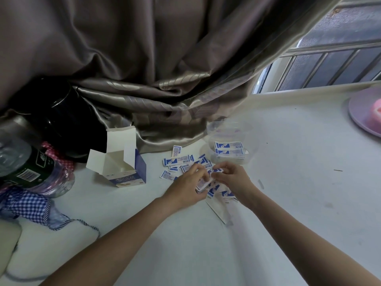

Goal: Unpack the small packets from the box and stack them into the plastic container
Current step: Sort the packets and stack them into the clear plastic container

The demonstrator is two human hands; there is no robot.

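Small white-and-blue packets (179,161) scattered on bench (288,182) just left of clear container (228,141); open box (121,162) farther left. Left hand (188,185) grip pinching packet stack (204,183); right hand (233,178) grip pinching single packet (216,170).

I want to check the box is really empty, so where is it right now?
In the head view the opened box stands left of the scattered packets and the left hand, flaps up, just in front of the curtain.

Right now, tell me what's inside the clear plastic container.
The plastic container holds a stack of blue-and-white packets; two show at its near side. How many lie beneath them, and the container's floor, cannot be seen.
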